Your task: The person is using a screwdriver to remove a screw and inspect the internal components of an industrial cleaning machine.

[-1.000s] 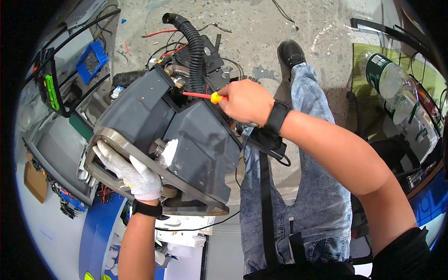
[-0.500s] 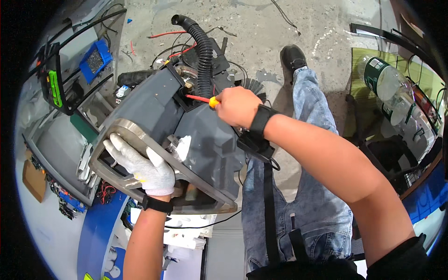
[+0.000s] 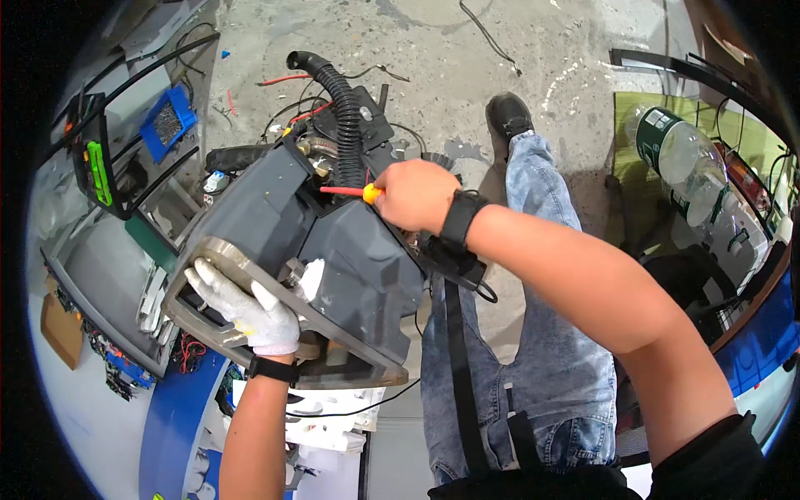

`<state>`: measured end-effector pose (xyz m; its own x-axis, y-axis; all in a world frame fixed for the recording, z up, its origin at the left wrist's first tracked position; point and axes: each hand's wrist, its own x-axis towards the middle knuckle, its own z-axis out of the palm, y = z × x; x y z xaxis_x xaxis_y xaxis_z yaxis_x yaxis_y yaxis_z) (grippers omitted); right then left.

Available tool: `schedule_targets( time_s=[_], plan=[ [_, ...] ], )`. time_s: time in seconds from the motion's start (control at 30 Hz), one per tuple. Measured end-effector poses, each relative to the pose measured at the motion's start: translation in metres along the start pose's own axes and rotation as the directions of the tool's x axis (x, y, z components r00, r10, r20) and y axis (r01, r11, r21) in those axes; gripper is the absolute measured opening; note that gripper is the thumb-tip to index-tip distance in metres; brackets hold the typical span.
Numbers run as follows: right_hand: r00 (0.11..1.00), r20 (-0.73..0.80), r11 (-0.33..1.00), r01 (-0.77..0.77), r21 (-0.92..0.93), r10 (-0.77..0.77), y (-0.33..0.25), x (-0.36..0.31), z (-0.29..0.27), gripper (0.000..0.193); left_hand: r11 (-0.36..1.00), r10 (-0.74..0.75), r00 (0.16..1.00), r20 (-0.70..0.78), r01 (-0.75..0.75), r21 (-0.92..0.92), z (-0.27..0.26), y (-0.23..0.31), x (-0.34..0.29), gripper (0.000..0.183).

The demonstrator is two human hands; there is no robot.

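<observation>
A bulky dark grey plastic machine body [image 3: 242, 196] stands on the floor before me, its worn curved frame [image 3: 350, 364] toward me. My left hand [image 3: 250, 312], in a white glove, rests on that frame with fingers stretched out and thumb apart. My bare right hand [image 3: 417, 196] is closed around a screwdriver [image 3: 342, 191] with a yellow handle and red shaft. The shaft points left into a recess at the machine's far end, beside a black corrugated hose [image 3: 340, 96]. Its tip is too small to make out there. A white scrap [image 3: 311, 281] sits on the body between my hands.
Loose cables [image 3: 492, 37] lie on the concrete floor. To the left are a blue bin of small parts [image 3: 171, 123] and a grey tray [image 3: 104, 279]. Large clear plastic bottles [image 3: 679, 146] lie at the right. My shoe [image 3: 509, 115] stands right of the machine.
The whole view has shifted a little, so the machine appears lower and farther left. Both hands keep their places on the machine and the screwdriver.
</observation>
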<state>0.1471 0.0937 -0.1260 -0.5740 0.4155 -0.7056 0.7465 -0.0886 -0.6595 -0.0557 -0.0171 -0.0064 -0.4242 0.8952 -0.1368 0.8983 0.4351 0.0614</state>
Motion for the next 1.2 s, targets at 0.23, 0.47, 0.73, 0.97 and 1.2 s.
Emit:
schedule_targets(
  time_s=[0.23, 0.47, 0.73, 0.97, 1.2],
  plan=[
    [0.998, -0.038, 0.997, -0.049, 0.063, 0.051, 0.02, -0.006, -0.01, 0.022, 0.997, 0.059, 0.998, 0.008, -0.059, 0.04, 0.0, -0.001, -0.004, 0.069],
    [0.997, -0.068, 0.999, -0.039, 0.023, 0.041, 0.03, -0.004, 0.012, 0.022, 0.991, 0.087, 0.996, 0.03, -0.09, 0.096, -0.002, -0.003, -0.002, 0.071],
    [0.976, -0.03, 0.931, 0.197, -0.306, -0.217, 0.047, 0.015, -0.006, 0.024, 0.999, 0.026, 0.999, 0.037, -0.028, 0.035, -0.002, 0.01, 0.001, 0.071],
    [0.948, 0.18, 0.828, 0.318, -0.462, -0.264, 0.03, 0.044, -0.044, 0.02, 0.992, 0.076, 0.995, 0.058, -0.081, 0.099, 0.001, 0.007, 0.002, 0.083],
    [0.943, 0.239, 0.819, 0.322, -0.476, -0.232, 0.01, 0.071, -0.047, 0.022, 0.977, 0.104, 0.993, 0.052, -0.112, 0.183, -0.006, 0.004, 0.002, 0.092]
  ],
)
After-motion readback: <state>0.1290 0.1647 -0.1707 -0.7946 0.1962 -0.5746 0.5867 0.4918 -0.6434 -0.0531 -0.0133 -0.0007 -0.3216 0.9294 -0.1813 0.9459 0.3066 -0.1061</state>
